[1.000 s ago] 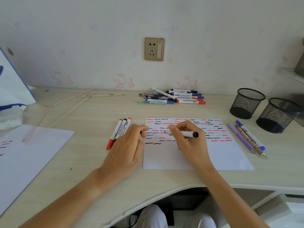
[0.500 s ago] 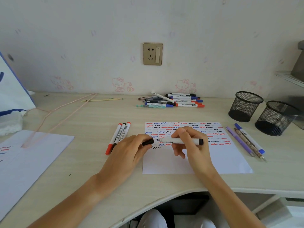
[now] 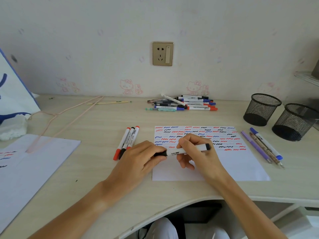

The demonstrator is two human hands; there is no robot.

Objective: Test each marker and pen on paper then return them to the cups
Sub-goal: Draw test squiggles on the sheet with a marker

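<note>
While a white marker with a black cap (image 3: pixel 187 150) is held level above the lower left part of the paper (image 3: pixel 241 163), its barrel is gripped by the right hand (image 3: pixel 198 152), whose thumb and fingers are curled round the middle of it. The black cap end is pinched by the left hand (image 3: pixel 139 161) between thumb and forefinger, and cap and barrel appear joined, though the seam is partly hidden by the fingers. In the head view, the only view given, the paper lies flat on the desk (image 3: pixel 96 121), and its upper half is covered with rows of short red, blue and black squiggles. Just left of the paper, three markers (image 3: pixel 127 141) are laid side by side, two with red caps and one with black between them; their near ends are touched or hidden by the left hand. Just right of the paper, a blue-capped marker (image 3: pixel 266 144), a lilac pen (image 3: pixel 255 147) and a patterned pen between them are laid in a close row. Beyond the paper's right corner, two black mesh cups (image 3: pixel 262 109) are stood upright, close together. Behind the paper, near the wall, a pile of markers and pens (image 3: pixel 183 104) is heaped. Well to the left of the paper, a second sheet (image 3: pixel 34 163) with a few marks is seen, with a pink wire hanger (image 3: pixel 57 118) lying partly over it.
</note>
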